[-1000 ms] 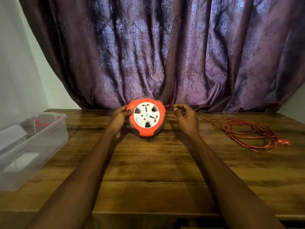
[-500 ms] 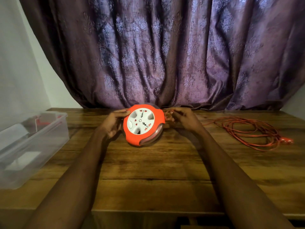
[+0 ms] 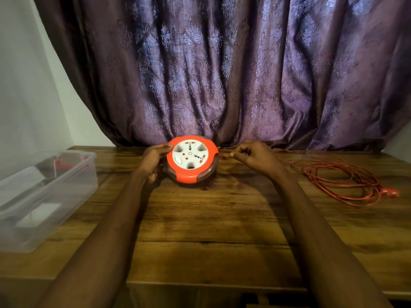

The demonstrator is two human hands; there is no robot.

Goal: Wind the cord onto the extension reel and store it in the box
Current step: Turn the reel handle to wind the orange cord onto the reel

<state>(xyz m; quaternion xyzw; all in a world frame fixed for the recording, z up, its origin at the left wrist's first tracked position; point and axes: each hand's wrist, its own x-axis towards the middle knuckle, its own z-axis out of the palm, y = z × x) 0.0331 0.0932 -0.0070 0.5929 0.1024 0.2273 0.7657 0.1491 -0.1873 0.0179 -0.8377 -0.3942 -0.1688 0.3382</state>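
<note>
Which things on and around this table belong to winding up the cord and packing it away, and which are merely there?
Belong to the job:
extension reel, held by the left hand
loose orange cord, pinched near the reel by the right hand
clear plastic box

Merely there:
purple curtain
wooden table
white wall

Dim, warm light with soft shadows beneath the forearms, wide-angle bending at the edges, and slight overall softness.
</note>
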